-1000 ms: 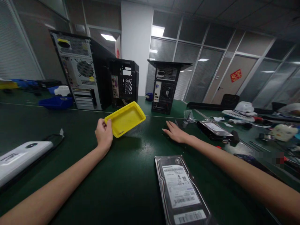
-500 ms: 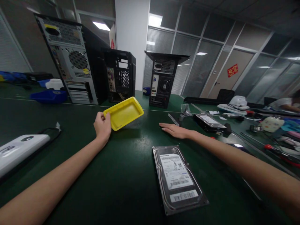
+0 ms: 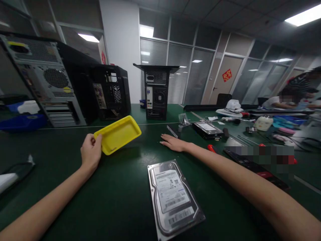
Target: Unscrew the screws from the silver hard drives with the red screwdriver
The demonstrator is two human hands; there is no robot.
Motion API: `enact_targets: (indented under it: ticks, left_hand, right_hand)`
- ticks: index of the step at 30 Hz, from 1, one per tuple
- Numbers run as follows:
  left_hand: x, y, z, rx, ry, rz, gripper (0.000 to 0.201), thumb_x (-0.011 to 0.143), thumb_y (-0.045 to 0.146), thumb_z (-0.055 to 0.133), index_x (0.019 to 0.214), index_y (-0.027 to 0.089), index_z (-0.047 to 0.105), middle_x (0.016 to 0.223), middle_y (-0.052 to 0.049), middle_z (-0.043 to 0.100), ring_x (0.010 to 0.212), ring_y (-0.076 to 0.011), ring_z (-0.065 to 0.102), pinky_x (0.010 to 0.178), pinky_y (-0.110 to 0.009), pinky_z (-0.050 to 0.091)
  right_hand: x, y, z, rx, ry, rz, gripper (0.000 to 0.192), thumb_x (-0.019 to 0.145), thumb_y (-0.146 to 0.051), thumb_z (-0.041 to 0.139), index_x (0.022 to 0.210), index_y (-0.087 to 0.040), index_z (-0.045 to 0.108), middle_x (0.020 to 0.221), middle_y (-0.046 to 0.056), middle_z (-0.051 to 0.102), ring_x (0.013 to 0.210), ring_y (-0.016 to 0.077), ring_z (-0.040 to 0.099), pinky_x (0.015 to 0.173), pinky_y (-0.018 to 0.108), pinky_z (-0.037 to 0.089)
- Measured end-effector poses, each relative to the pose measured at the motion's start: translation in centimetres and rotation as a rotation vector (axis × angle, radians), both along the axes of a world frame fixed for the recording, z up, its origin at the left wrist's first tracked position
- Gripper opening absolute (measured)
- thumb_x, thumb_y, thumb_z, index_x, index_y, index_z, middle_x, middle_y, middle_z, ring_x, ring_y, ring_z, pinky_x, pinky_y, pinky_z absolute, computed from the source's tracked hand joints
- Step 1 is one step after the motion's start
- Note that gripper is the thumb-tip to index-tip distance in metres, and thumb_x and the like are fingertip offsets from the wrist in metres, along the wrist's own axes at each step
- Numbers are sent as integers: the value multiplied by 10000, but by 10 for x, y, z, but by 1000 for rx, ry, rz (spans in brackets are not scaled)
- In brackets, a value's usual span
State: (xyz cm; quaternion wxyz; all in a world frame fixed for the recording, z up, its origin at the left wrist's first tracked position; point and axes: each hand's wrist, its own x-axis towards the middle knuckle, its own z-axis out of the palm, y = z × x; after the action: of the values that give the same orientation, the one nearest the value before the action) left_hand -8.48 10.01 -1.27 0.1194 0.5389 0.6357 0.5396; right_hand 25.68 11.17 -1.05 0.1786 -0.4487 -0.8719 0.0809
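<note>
My left hand [image 3: 91,151] pinches the left edge of a shallow yellow plastic tray [image 3: 120,134], which is tilted toward me above the green table. A few small dark bits, too small to name, lie in its lower corner. On the right, my right hand [image 3: 173,142] lies palm down on the tabletop with its fingers stretched out, holding nothing. Just beyond its fingers is a thin clear strip [image 3: 172,131]. Nearer to me, a hard disk drive [image 3: 173,195] rests label up on the table between my forearms.
Computer cases [image 3: 60,80] stand along the back, one smaller case [image 3: 156,90] at the centre. More hard drives [image 3: 207,129], a red-handled tool [image 3: 211,148] and clutter lie right. A blue bin [image 3: 22,122] sits far left. People [image 3: 278,100] sit at the far right.
The view has turned to the right, so most things sit further left in it. My left hand still holds the tray tilted; my right hand stays flat near the clear strip.
</note>
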Motion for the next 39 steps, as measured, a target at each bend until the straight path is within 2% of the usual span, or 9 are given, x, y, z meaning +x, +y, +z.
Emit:
enact_targets:
  ticks: [5,8,18,23,28,30,32,36,39]
  left_hand:
    - [3,-4,4,-58,39,-161,240,829,451,458,840,212,477,779,22,533,681,-159,555,490,-209,445]
    - [5,-6,7,-79,51,-194,250,816,462,465,836,213,473,813,11,540,719,-177,575,504,-234,487]
    - [3,-3,8,-98,114,-95,241,787,472,466,851,240,472,813,6,548,718,-208,589,483,-269,505]
    - [8,-6,11,-82,108,-99,260,763,498,458,822,246,472,798,0,550,710,-225,591,475,-293,506]
    - [9,-4,9,-75,142,-118,271,763,511,460,793,241,462,767,3,554,697,-221,595,474,-280,497]
    - [7,-4,7,-77,157,-130,281,766,519,459,790,240,460,756,4,551,695,-219,595,475,-274,495]
    - [7,-4,7,-77,161,-145,282,767,521,456,796,241,461,761,5,546,696,-217,592,474,-271,494]
    - [9,-7,10,-87,132,-147,263,751,505,458,790,245,463,768,3,547,703,-222,590,479,-284,500]
    - [9,-6,10,-94,119,-145,261,752,508,453,788,250,466,769,4,545,705,-226,589,489,-295,504]
  right_hand:
    - [19,-34,8,-22,21,109,331,876,-316,480,1158,-144,510,1163,95,527,1010,180,545,850,392,471]
    - [25,-42,14,-10,27,156,346,875,-316,482,1174,-144,500,1182,99,516,1031,188,537,864,405,463]
    - [-17,-8,7,4,6,271,361,871,-327,486,1182,-143,494,1190,101,511,1044,195,530,873,416,456]
    - [-2,-24,6,-8,-6,274,348,874,-320,481,1174,-145,500,1184,99,515,1038,191,534,870,409,460]
    - [17,-45,19,-31,-41,278,336,874,-319,483,1158,-140,511,1165,96,528,1020,184,543,858,400,467]
    - [27,-45,26,-19,-35,218,329,874,-320,484,1145,-136,518,1145,93,538,999,177,552,844,390,474]
    - [44,-37,35,31,0,69,324,876,-319,480,1145,-142,518,1146,93,537,995,174,551,842,385,475]
    - [84,3,49,115,68,-379,332,875,-316,481,1159,-145,507,1158,95,526,1000,177,546,841,385,474]
    - [100,34,48,31,32,-544,341,870,-317,491,1156,-133,506,1139,94,534,987,177,553,827,385,480]
